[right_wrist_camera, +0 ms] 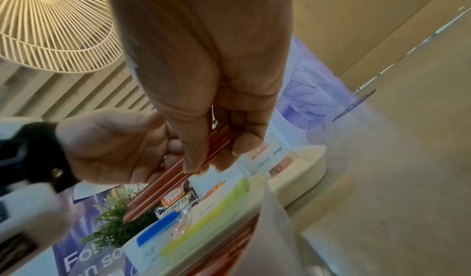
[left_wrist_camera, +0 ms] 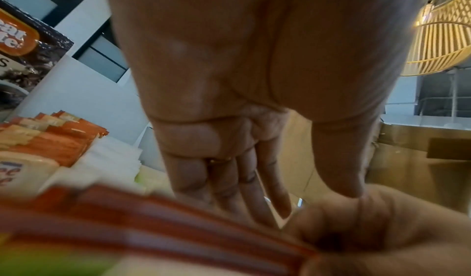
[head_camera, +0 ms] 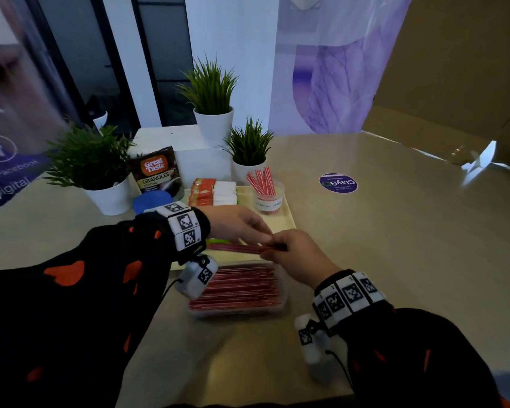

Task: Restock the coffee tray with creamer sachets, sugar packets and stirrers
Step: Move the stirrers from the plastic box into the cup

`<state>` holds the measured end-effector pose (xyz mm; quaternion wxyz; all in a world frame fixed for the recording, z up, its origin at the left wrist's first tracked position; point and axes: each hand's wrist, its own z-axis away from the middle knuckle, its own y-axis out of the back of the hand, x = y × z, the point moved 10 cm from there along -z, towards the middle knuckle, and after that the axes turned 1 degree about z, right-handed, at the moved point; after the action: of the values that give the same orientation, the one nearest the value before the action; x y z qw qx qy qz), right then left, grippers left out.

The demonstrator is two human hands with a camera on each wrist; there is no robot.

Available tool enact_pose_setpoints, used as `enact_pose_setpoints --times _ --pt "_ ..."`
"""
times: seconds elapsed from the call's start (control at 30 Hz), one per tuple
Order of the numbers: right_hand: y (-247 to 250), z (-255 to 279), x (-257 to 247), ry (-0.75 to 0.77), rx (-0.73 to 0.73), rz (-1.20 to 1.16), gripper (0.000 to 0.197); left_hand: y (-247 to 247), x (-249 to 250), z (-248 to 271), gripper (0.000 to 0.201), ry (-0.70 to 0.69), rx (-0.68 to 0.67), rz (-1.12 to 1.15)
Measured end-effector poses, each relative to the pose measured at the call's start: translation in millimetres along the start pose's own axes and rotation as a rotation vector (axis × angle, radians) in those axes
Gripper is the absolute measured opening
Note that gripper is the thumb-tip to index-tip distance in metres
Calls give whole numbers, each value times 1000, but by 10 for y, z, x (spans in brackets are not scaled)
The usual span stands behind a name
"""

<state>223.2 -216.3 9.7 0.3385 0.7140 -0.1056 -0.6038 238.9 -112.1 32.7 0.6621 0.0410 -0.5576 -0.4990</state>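
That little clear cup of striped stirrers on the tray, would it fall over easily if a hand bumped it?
Probably. The clear cup looks thin and light, and the stirrers lean out well above its rim, so their weight likely sits high. On the smooth tray it might slide a little before tipping.

We see a bundle of thin red-and-white striped stirrers (head_camera: 239,248) held level above a clear plastic box of the same stirrers (head_camera: 236,290). On the cream tray (head_camera: 289,219), orange sachets (head_camera: 202,191), white packets (head_camera: 225,192) and a clear cup of upright stirrers (head_camera: 267,195).
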Motion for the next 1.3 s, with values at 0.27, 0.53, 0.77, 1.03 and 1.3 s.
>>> enact_pose_setpoints --times 0.27,0.53,0.77,1.03,1.3 --pt "156 41 10 -19 169 -134 13 -143 -144 82 31 133 -37 -172" --pt "75 94 200 -128 132 15 79 364 -98 -50 20 61 318 249" --pt "-619 240 42 142 -442 378 86 1013 -117 -306 13 -45 683 290" --pt "-869 312 188 102 -548 550 109 1351 -177 -882 9 -77 874 432" --pt "-849 310 181 126 -549 484 107 1304 -226 -1291 26 99 845 261"
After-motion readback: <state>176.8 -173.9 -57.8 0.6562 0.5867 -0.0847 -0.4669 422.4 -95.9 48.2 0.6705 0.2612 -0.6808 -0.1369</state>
